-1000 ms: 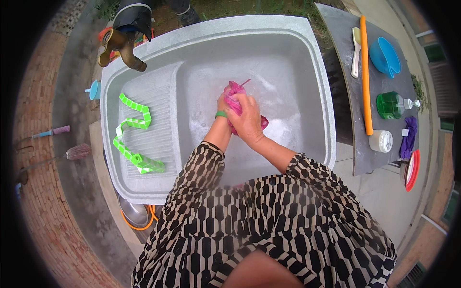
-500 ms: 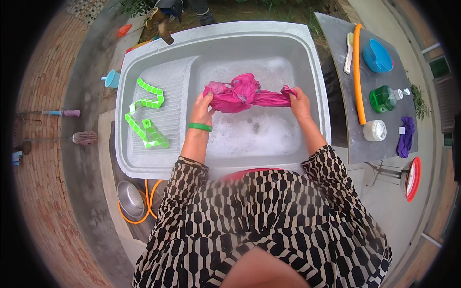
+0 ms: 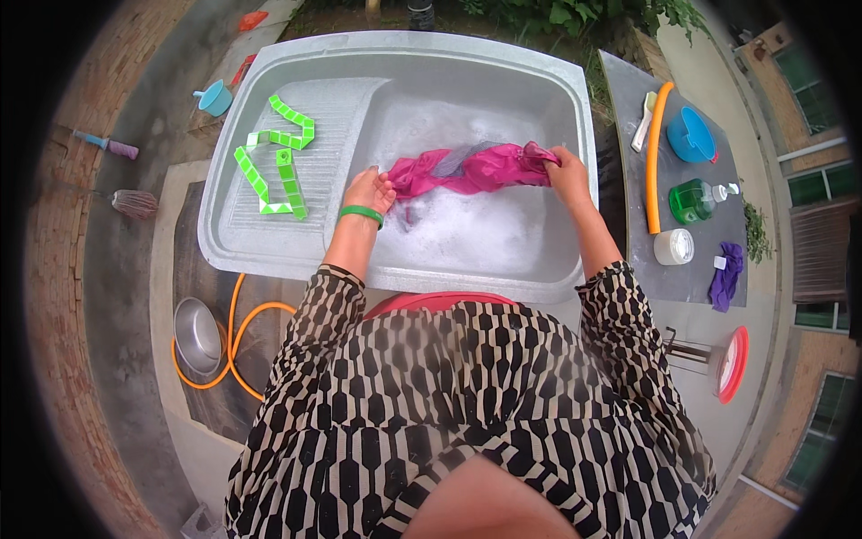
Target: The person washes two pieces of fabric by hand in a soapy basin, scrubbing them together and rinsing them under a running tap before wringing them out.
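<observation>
A wet magenta cloth (image 3: 485, 169) with a greyish patch stretches, bunched and twisted, over the soapy basin of a grey sink (image 3: 567, 202). My right hand (image 3: 567, 177) grips its right end, thumb uppermost. At the opposite end my left hand (image 3: 370, 190) has its fingers curled against the cloth, the wrist turned so that the fingertips show; a green bangle circles that wrist. White suds lie on the basin floor beneath. On the ribbed washboard part at the left rests a green and white folding snake puzzle (image 3: 285, 175).
A dark side table (image 3: 620, 99) on the right bears an orange tube (image 3: 657, 162), a brush (image 3: 644, 121), a blue scoop (image 3: 690, 135), a green soap bottle (image 3: 691, 201), a white jar (image 3: 673, 246) and a purple cloth (image 3: 726, 277). Lower left lie a metal bowl (image 3: 197, 335) and orange hose (image 3: 232, 314).
The cloth has gone from a crumpled bunch to a longer twisted roll, with its grey patch showing. My left wrist has turned. The whole view has shifted, and the tap has left the picture.
</observation>
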`<move>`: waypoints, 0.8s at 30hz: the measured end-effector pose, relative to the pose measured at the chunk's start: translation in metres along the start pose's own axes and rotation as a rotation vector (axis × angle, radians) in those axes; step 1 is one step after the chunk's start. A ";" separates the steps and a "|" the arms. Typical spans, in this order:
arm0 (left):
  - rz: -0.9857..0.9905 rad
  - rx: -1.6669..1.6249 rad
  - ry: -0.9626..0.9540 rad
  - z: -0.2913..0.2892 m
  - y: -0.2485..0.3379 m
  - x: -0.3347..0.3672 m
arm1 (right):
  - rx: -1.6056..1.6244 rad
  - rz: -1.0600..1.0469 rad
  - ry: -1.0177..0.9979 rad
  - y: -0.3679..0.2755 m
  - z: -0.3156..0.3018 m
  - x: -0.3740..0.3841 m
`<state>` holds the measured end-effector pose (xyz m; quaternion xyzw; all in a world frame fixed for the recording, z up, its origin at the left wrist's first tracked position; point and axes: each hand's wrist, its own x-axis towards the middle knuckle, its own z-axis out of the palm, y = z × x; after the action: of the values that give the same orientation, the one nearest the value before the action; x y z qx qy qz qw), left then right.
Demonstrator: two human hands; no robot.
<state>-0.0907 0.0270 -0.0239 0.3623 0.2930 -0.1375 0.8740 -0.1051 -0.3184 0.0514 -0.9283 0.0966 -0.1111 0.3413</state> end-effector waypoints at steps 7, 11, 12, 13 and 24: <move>0.199 0.668 -0.467 0.054 -0.011 -0.034 | 0.434 -0.224 -0.075 -0.109 -0.026 0.007; 0.809 1.091 -0.825 0.089 -0.019 -0.036 | 0.703 -0.356 -0.165 -0.199 -0.075 0.004; 1.043 1.247 -0.676 0.093 -0.026 -0.035 | 0.734 -0.402 -0.234 -0.215 -0.085 0.002; 1.100 1.257 -0.600 0.102 -0.029 -0.036 | 0.762 -0.449 -0.295 -0.226 -0.099 0.000; 0.114 0.306 -0.856 0.101 -0.002 -0.036 | 1.136 -0.046 0.005 -0.093 -0.145 0.013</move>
<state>-0.0780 -0.0452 0.0539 0.4132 -0.1386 -0.2683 0.8591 -0.1226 -0.3410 0.2217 -0.6007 0.0023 -0.1553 0.7843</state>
